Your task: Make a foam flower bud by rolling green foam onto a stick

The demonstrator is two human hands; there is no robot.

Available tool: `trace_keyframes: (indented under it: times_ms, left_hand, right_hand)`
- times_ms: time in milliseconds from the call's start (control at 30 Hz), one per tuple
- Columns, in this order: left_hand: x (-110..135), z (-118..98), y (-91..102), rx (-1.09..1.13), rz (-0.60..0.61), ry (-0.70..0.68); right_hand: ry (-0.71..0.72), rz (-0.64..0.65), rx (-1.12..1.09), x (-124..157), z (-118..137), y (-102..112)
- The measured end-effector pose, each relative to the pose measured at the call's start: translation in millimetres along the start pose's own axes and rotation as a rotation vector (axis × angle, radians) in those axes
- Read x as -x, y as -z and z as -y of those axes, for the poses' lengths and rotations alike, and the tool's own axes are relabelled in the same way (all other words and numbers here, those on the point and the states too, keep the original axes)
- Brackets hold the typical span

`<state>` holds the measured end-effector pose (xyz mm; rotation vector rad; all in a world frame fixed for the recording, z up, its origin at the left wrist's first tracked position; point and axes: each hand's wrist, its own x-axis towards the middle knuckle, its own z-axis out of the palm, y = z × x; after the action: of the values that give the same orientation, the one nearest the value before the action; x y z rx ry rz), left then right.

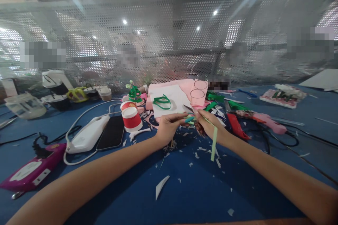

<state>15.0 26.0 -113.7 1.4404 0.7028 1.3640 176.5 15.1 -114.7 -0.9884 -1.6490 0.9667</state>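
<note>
Scraps litter the blue tabletop (116, 191), so a useful offcut could easily be mistaken for waste and lost. Beyond the hands, pink paper (188, 87) spreads at 12 o'clock, with a white sheet (176, 94) at 11; the blade tip points that way and might nick an edge if pushed forward. At 9 o'clock the dark phone (111, 133) lies near a red paper cup (132, 123), which a leftward elbow swing could tip. The right hand (209, 126) is curled closed, apparently around the scissors (188, 108), handles hidden. The left hand (170, 126) has its fingers drawn together in a pinch; what they hold, I cannot tell. With blade and fingertips so close, a slip could cut skin. The light-green strip (214, 144) hangs over the right hand toward 5 o'clock; being narrow, it may crease, snag or tear.
</note>
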Motion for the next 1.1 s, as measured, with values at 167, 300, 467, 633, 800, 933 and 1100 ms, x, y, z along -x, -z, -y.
trace_keyframes:
  times_ms: [167, 300, 467, 633, 800, 933, 1100]
  left_hand:
    - [-0.4, 1.7, 2.3, -0.032, 0.02, -0.011]
    - [0.0, 1.1, 2.0, -0.043, 0.024, -0.023]
    - [-0.3, 1.9, 2.1, -0.038, 0.043, -0.025]
    - [-2.6, 6.6, 4.7, -0.031, 0.013, 0.0]
    - [-3.0, 6.8, 3.7, -0.035, 0.006, 0.01]
    - [-3.7, 5.6, 3.3, 0.004, 0.017, 0.021]
    - [-4.5, 3.9, 3.6, 0.026, 0.034, 0.033]
  right_hand:
    - [-0.056, 0.1, -0.163, 0.6, 0.6, -3.1]
    - [-0.117, 0.155, -0.374, 2.3, 2.2, -7.7]
    - [-0.195, 0.14, -0.42, 0.5, 2.9, -7.5]
    - [-0.105, 0.107, -0.287, -1.0, -1.2, -6.1]
    - [-0.011, 0.04, -0.102, -0.1, -2.4, -7.5]
    - [0.032, 0.058, -0.004, -0.1, -1.4, -6.0]
    - [0.04, 0.143, -0.017, -1.8, -1.9, -2.6]
